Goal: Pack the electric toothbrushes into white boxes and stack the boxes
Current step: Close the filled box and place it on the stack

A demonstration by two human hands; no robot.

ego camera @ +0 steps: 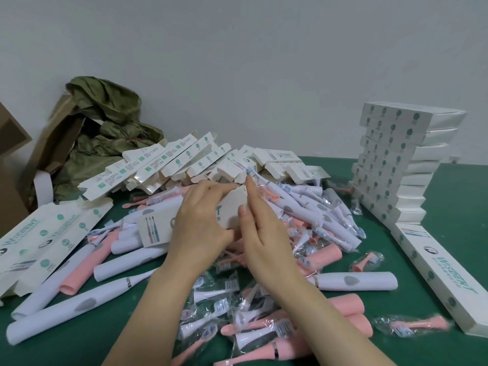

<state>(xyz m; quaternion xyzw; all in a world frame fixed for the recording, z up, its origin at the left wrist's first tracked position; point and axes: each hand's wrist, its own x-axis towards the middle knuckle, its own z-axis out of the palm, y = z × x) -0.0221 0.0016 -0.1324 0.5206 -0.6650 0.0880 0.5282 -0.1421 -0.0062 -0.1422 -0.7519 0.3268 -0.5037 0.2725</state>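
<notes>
While left hand (202, 223) grips, right hand (265, 233) presses | white box (232, 207) between

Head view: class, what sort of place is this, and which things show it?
Probably a small packing workbench: a stack of white boxes, a heap of empty boxes and loose toothbrushes on the green table.
</notes>
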